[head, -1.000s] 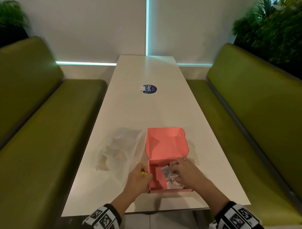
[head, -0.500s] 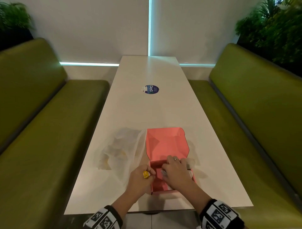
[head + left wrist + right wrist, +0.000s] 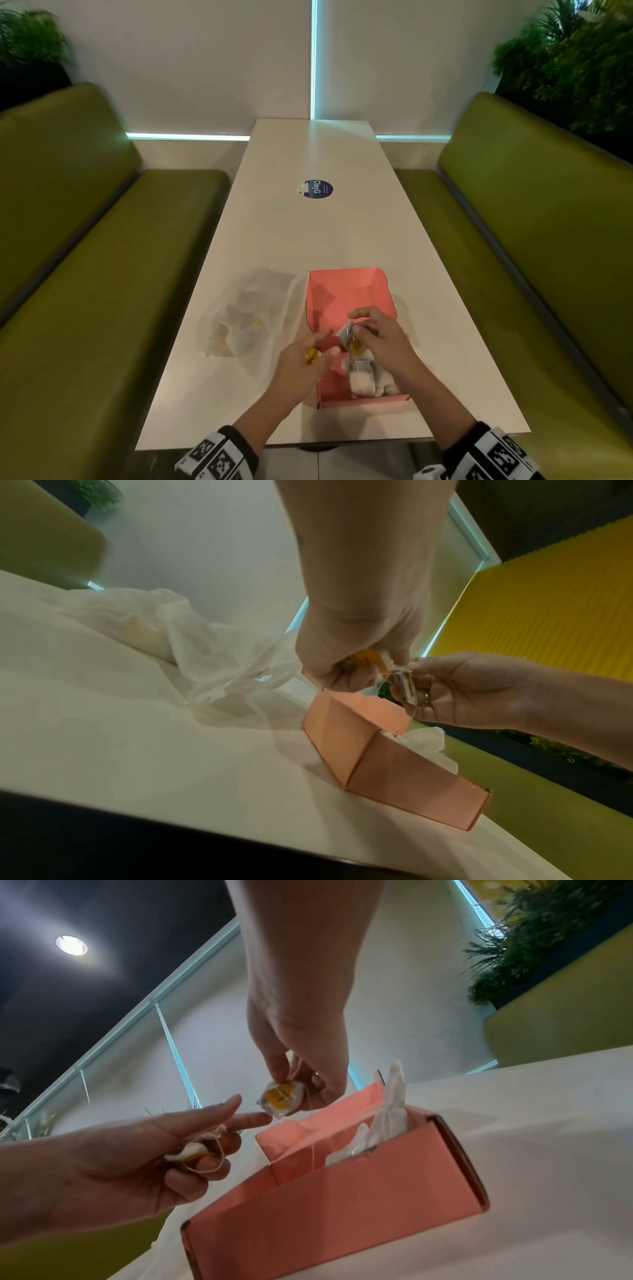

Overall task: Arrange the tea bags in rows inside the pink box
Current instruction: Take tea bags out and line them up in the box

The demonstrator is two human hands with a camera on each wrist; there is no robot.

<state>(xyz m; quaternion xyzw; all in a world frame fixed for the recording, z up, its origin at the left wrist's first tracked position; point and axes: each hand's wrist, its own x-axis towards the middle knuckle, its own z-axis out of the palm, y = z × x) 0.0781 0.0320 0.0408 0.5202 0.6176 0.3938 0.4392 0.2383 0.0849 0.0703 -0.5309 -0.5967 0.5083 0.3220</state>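
Note:
The pink box [image 3: 329, 397] stands open near the table's front edge, its lid [image 3: 342, 294] leaning back. Several white tea bags [image 3: 361, 380] lie bunched in its right half and stick up above the wall [image 3: 390, 1110]. Above the box, my right hand [image 3: 356, 325] pinches a tea bag [image 3: 281, 1099] with a yellow tag; its string hangs down into the box. At the box's left wall, my left hand [image 3: 322, 349] holds a crumpled tea bag [image 3: 192, 1153] with a yellow tag in its curled fingers. Its index finger points toward the right hand's bag.
A clear plastic bag [image 3: 253, 318] holding more tea bags lies just left of the box. A round blue sticker [image 3: 318, 189] sits mid-table. Green benches [image 3: 102, 274] flank the narrow white table [image 3: 308, 240]; its front edge is close under my wrists.
My right hand has come up out of the box with a tea bag pinched in it. My left hand has drifted right, toward the right hand, still holding its bag.

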